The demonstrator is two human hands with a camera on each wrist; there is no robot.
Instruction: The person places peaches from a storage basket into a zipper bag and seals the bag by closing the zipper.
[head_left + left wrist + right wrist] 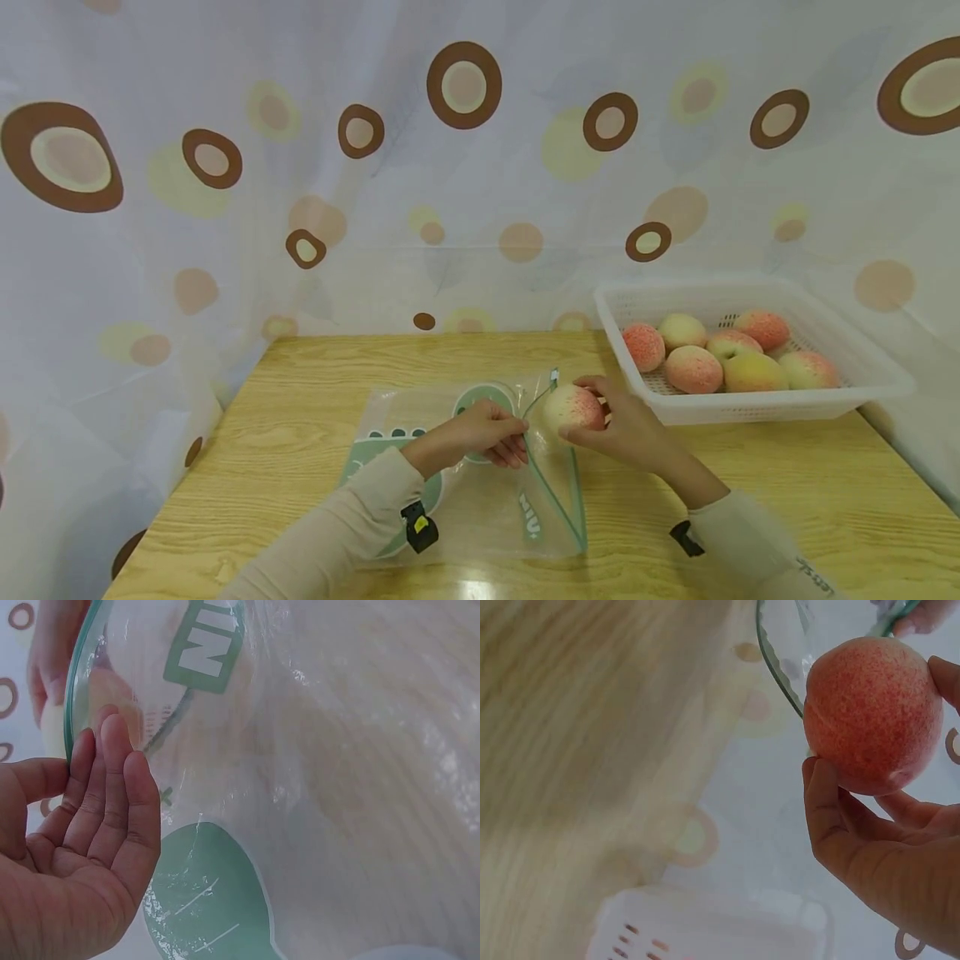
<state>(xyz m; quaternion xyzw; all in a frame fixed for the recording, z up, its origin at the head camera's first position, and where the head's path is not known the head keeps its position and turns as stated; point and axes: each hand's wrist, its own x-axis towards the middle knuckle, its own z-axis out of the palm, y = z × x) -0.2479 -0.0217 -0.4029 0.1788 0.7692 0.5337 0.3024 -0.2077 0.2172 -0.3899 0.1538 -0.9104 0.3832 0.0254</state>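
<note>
A clear zip bag [491, 517] with green prints lies on the table, its green-edged mouth parted on the right side. My left hand [491, 433] pinches one edge of that mouth between thumb and fingers, as the left wrist view [97, 825] also shows. In my right hand [626, 425] is a peach [573, 408], pale on one side and red on the other, held by the fingertips right at the bag's opening. The right wrist view shows the red side of the peach [874, 716] with thumb and fingers around it.
A white plastic basket [757, 408] stands at the back right, holding several more peaches [693, 369]. Under everything is a wood-grain table [285, 417]. Behind it hangs a pale curtain [465, 200] with round brown and yellow prints.
</note>
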